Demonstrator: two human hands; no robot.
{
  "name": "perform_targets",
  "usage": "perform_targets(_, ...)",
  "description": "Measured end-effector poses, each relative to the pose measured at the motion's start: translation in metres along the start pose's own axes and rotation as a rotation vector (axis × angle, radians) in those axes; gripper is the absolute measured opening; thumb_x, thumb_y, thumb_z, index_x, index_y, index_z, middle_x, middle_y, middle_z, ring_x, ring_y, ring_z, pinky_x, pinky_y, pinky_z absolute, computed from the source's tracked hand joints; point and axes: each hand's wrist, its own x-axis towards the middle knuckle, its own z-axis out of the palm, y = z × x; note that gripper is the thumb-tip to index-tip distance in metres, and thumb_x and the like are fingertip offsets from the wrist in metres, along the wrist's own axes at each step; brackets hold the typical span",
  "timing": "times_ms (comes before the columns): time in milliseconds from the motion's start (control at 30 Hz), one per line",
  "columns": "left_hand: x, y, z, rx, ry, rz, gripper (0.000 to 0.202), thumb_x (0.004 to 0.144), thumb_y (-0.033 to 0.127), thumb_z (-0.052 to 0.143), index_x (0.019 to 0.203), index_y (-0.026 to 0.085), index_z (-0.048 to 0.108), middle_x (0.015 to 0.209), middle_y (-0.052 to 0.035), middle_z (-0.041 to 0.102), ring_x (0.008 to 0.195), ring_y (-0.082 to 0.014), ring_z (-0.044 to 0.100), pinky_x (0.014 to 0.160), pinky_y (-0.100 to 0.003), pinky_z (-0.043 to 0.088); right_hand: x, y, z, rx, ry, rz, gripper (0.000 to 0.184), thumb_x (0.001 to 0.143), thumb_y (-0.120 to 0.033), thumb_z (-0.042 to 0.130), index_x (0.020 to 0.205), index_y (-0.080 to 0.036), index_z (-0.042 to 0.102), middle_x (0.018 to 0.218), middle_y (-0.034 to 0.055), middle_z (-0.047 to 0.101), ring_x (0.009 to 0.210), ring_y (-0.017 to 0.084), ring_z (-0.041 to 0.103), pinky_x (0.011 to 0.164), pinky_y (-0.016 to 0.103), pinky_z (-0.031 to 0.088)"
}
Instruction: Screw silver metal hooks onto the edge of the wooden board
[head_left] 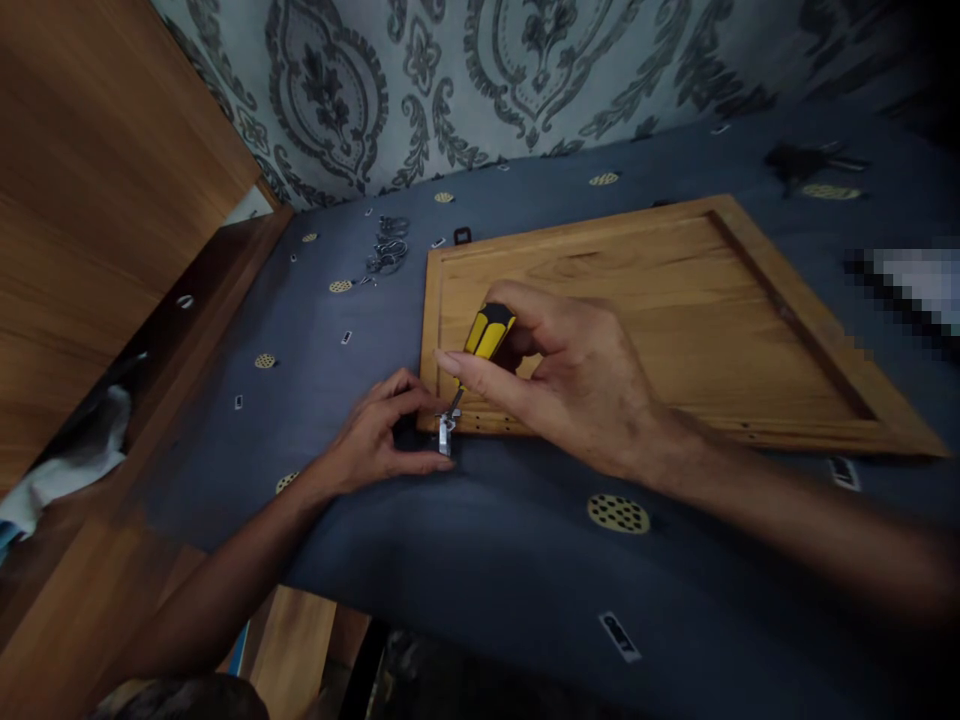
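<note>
The hinge [445, 437], small and silver, sits at the panel's [660, 330] 8 o'clock corner, one end reaching off the near edge over the blue cloth [525, 560]. The left hand [386, 430] comes in from the hinge's 9 o'clock and pinches it lightly end to end, thumb at 6 and forefinger near 12. The right hand [577, 370], reaching in from 4 o'clock, grips the yellow-and-black screwdriver [489, 335] between thumb and curled fingers. Its shaft slants down toward 7 o'clock, the tip at the hinge (any screw head under it is too small to make out).

To do this well, I would bring the handle nearer upright, since a leaning blade tends to slip out of a screw head. Press straight down the shaft first, then turn in short twists. The left hand should hold the hinge flat and square to the edge, its fingertips clear of the blade's path should it skid. Small dark holes show along the near edge, around 7 and 5 o'clock; loose metal pieces [386, 250] lie apart at 10 o'clock, out of the elbow's way
</note>
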Motion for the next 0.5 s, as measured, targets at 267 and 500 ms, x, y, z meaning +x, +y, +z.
perform_targets(267,-0.0005,0.0004,-0.0003,0.03,-0.002,-0.002,0.052,0.079,0.06,0.082,0.113,0.021,0.073,0.107,-0.0069,0.063,0.105,-0.0264,0.062,0.096,-0.042,0.053,-0.0013,0.0028,0.0006,-0.046,0.01,-0.023,0.039,0.097,-0.045,0.068,0.077,-0.026,0.04,0.064,-0.006,0.052,0.056,0.013,0.053,0.053,0.029,0.039)
perform_targets(500,0.0002,0.0002,-0.0003,0.06,-0.009,0.0,0.056,0.079,0.063,0.081,0.117,0.023,0.074,0.106,-0.0063,0.064,0.101,-0.0256,0.062,0.089,-0.038,0.054,-0.0013,-0.0048,-0.0024,0.051,-0.107,0.024,0.027,0.095,-0.035,0.069,0.08,-0.025,0.049,0.07,-0.0048,0.059,0.06,0.013,0.057,0.057,0.029,0.044)
